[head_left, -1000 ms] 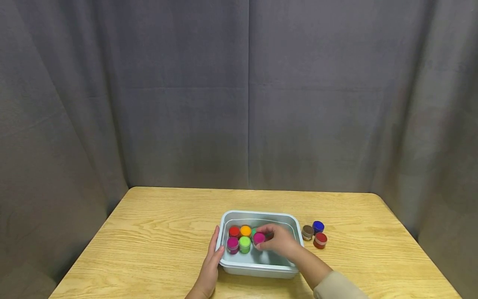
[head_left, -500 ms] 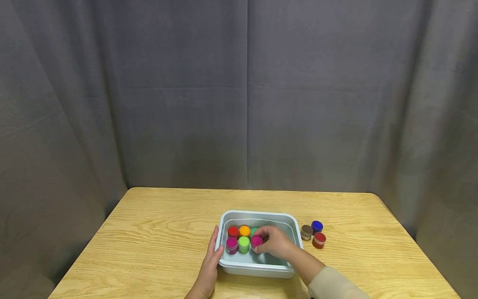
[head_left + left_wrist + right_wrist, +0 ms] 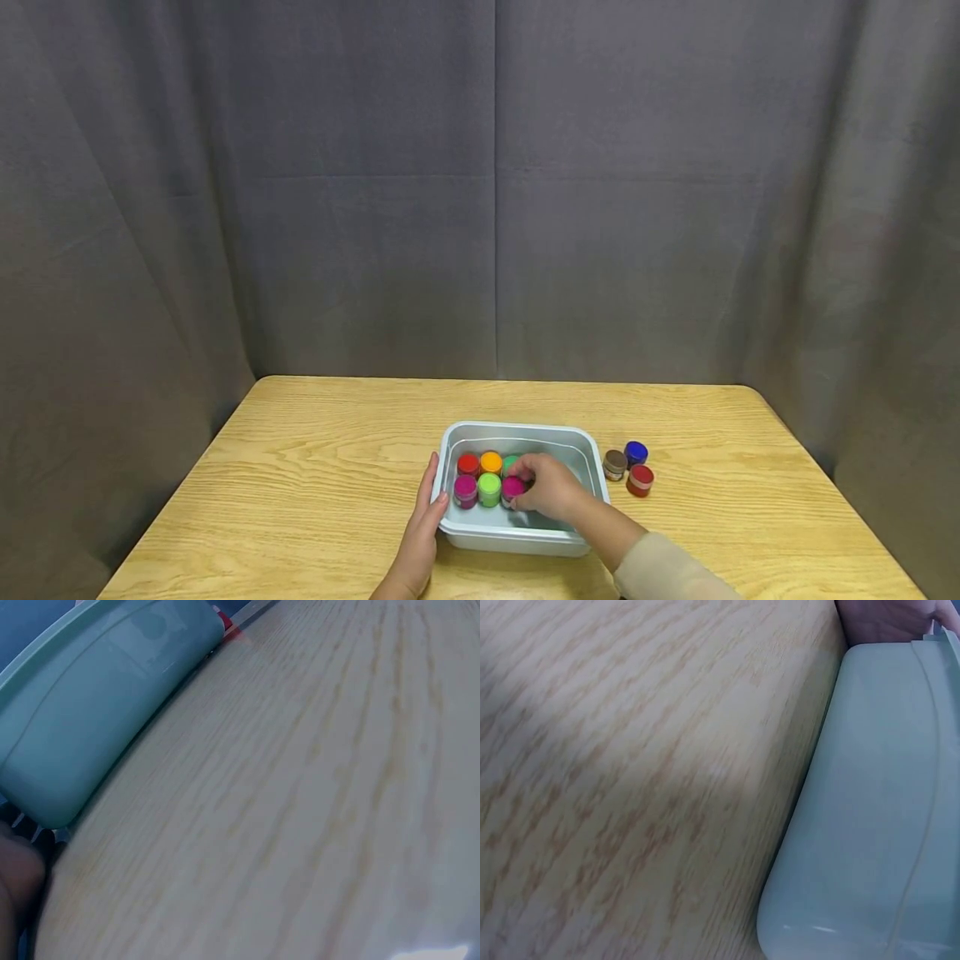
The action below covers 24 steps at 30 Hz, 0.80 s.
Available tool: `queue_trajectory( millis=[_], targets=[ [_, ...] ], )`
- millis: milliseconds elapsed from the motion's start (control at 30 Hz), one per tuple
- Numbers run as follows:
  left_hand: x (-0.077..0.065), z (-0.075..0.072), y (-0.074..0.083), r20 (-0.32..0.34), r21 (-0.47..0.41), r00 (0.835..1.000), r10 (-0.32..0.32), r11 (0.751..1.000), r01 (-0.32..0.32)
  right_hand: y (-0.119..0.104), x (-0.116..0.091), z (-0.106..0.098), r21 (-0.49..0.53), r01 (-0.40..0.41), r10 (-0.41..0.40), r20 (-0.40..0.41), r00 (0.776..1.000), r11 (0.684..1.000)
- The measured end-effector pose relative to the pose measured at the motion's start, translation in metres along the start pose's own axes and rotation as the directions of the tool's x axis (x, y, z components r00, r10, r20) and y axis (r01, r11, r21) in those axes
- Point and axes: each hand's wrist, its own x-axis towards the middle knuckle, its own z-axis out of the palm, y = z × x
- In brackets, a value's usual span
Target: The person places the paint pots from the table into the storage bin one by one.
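Note:
In the head view my right hand (image 3: 551, 490) reaches into a pale blue-grey plastic tub (image 3: 517, 543) and pinches a small magenta-lidded paint jar (image 3: 513, 487) between thumb and fingers. That jar stands to the right of a light green jar (image 3: 490, 490), with another magenta jar (image 3: 466, 492) further left. Behind them are a red jar (image 3: 468, 465), an orange jar (image 3: 491, 463) and a teal-green jar (image 3: 509, 463), partly hidden by my right fingers. My left hand (image 3: 418, 542) rests against the tub's left end, fingers straight along the outer wall, thumb by the rim.
Right of the tub, a brown jar (image 3: 615, 465), a blue jar (image 3: 636, 453) and a dark red jar (image 3: 641, 481) sit on the wooden table (image 3: 337, 467). Grey curtains (image 3: 375, 250) hang behind and at both sides. The wrist views show mainly the tub's outer wall (image 3: 877, 787) and tabletop.
My right hand has moved slightly left and down with the magenta jar, which now stands lower beside the light green one. The left hand stays at the tub's end.

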Motion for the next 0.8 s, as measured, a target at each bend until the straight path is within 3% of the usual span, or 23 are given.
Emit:
queue_trajectory(
  millis=[200,400,800],
  targets=[
    [0.000,0.001,0.000,0.007,-0.005,1.000,-0.002,1.000,0.002,0.001,-0.002,-0.003,0.029,-0.039,0.040,-0.021,0.999,0.999],
    [-0.001,0.001,0.000,0.006,-0.033,1.000,0.029,0.999,-0.029,0.001,-0.008,-0.013,0.100,-0.017,0.021,-0.037,0.999,0.995],
    [0.000,0.001,0.000,0.001,-0.009,1.000,-0.008,1.000,0.008,0.002,-0.024,-0.052,0.185,-0.046,0.065,-0.099,0.993,0.982]
  ],
)
